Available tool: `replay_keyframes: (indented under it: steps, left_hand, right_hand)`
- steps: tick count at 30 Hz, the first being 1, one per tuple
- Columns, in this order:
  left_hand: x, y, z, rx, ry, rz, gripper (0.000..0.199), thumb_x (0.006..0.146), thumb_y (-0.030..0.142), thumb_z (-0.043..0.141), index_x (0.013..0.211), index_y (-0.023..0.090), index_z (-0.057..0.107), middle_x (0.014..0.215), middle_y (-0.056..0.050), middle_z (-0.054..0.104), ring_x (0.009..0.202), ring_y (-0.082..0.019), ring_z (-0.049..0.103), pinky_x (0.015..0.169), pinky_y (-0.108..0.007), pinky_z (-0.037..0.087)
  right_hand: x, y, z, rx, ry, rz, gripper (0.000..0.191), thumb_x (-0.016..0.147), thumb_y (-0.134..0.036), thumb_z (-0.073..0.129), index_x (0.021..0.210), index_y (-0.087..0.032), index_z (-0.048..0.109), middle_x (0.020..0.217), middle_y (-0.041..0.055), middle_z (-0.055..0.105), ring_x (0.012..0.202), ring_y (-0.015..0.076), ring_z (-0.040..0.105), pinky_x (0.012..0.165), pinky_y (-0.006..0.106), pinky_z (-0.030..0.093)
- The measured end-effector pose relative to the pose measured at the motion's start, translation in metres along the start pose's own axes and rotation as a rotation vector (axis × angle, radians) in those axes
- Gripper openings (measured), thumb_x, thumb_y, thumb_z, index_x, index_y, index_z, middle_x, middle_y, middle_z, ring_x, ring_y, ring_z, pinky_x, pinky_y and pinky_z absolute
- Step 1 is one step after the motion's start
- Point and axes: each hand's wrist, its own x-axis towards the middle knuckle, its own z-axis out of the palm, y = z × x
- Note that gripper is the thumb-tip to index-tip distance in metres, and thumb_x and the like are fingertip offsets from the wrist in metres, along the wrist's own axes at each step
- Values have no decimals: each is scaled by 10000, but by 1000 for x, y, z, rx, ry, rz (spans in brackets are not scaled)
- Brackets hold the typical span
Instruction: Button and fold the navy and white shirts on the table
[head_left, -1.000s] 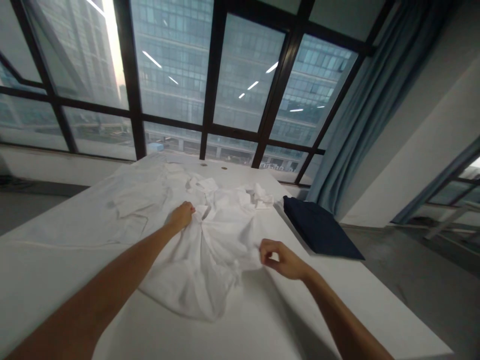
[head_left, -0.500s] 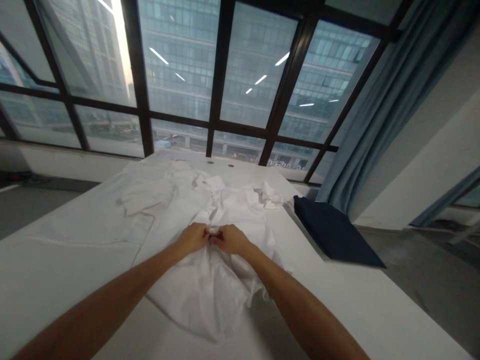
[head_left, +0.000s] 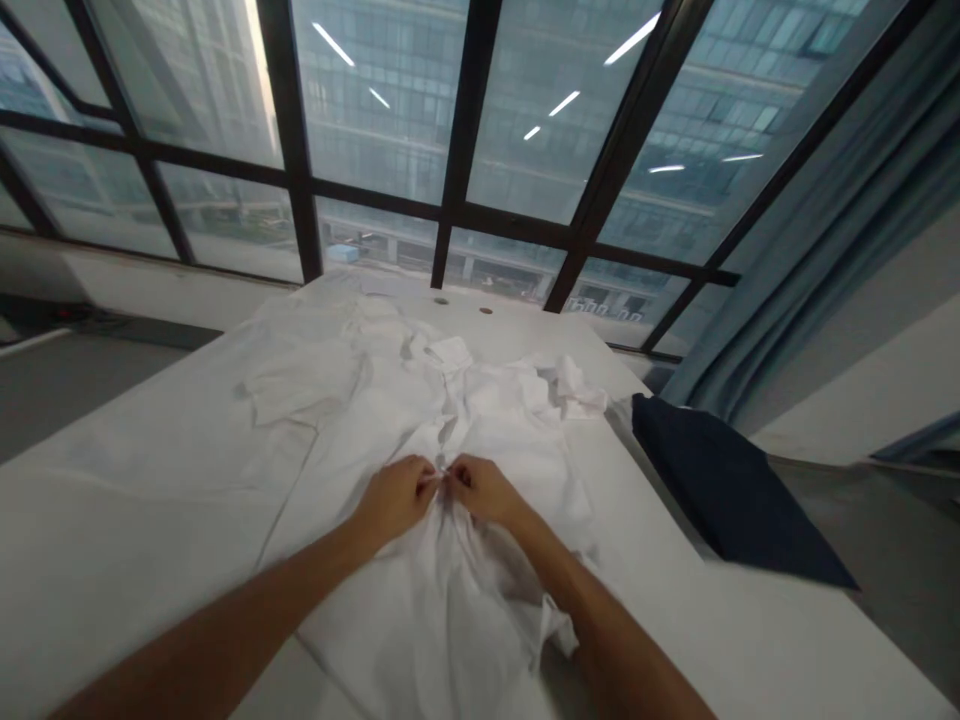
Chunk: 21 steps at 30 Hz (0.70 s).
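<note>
A white shirt point(head_left: 517, 430) lies spread over the table, its collar toward the window and its lower part rumpled toward me. At the middle of its front, my left hand point(head_left: 401, 493) pinches one edge of the cloth. Close against it, my right hand point(head_left: 480, 487) pinches the facing edge, fingertips nearly touching those of the left. A gap between the two front edges shows just above the fingers. Whatever small fastening may lie between the fingertips is too small to make out.
More white cloth point(head_left: 300, 375) lies to the left on the white table point(head_left: 675, 640). A folded dark navy cloth point(head_left: 727, 480) rests at the right edge. Beyond the far edge stand the window frames point(head_left: 457, 130), with a blue curtain point(head_left: 810, 230) on the right.
Both hands remain pinched at the shirt front, drawing the cloth into tighter folds below them. The view has shifted, so the table and navy cloth sit differently in the picture.
</note>
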Motion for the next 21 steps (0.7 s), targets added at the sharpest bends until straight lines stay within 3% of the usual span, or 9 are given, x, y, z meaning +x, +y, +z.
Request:
replay_keyframes:
  steps: [5, 12, 17, 21]
  left_hand:
    - [11, 9, -13, -24, 25, 93, 224, 889, 322, 499, 917, 195, 681, 885, -40, 696, 800, -179, 626, 698, -259, 416]
    - [5, 10, -12, -24, 48, 146, 190, 843, 228, 501, 744, 194, 659, 752, -13, 654, 681, -138, 572, 625, -230, 366]
    - [5, 5, -7, -194, 85, 146, 204, 840, 284, 496, 749, 186, 650, 711, -6, 633, 652, -129, 550, 618, -221, 376]
    - [5, 0, -3, -388, 135, 143, 238, 823, 343, 496, 716, 174, 624, 626, 6, 585, 572, -121, 503, 565, -222, 371]
  right_hand:
    - [-1, -9, -5, 352, 8, 46, 194, 869, -237, 442, 680, -203, 463, 422, -81, 461, 372, 91, 488, 416, 178, 365]
    - [-2, -3, -3, 226, 39, -48, 289, 866, -392, 476, 666, -186, 508, 447, -53, 519, 358, 86, 522, 371, 161, 346]
    - [0, 2, -3, 444, -47, -24, 296, 841, -426, 460, 673, -184, 496, 534, -31, 572, 365, 78, 518, 349, 160, 345]
    - [1, -1, 2, 496, -18, -40, 226, 802, -360, 513, 658, -192, 466, 539, -40, 569, 368, 69, 499, 354, 157, 337]
